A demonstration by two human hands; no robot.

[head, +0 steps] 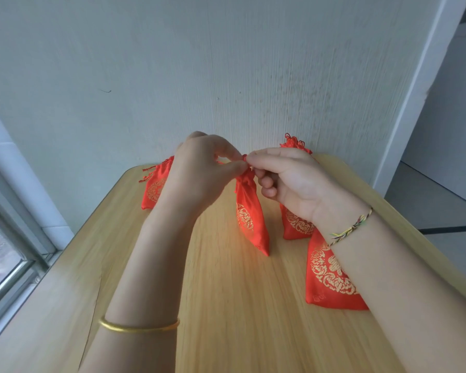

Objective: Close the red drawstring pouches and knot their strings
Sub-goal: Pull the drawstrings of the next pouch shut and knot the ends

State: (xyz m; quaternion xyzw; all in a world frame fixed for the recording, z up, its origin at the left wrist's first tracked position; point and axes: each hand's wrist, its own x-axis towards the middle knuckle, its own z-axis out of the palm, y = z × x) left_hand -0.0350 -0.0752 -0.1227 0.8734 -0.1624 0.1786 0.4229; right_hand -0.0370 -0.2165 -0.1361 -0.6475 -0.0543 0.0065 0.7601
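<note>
Gold bangle [139,328] on the left forearm sits closest to us, a braided bracelet [353,227] on the right wrist just beyond it, as we work over a pale wooden worktop [226,305].

Our left hand [199,170] and right hand [288,179] meet at the gathered neck of the held pouch [249,214]. It hangs from our fingers, mid-worktop, its lower corner low over the wood; whether it touches, we cannot tell. Each grip is narrow: thumb and forefinger of both hands pinch the red string [244,157] just above the cinched mouth, fingertips nearly meeting.

That mouth looks drawn shut, so we judge the knot to be the step in hand. To do it well, we would keep the string taut between the two pinches, seat the knot hard against the gathers and pull both ends evenly. The satin looks slippery, and a slack loop could slide open.

Beside the right forearm lies the near pouch [328,275], partly covered. Behind the right hand sits the hidden pouch [296,226]; red loops above the knuckles may be its top. At the far left lies the left pouch [154,188], strings trailing.
</note>
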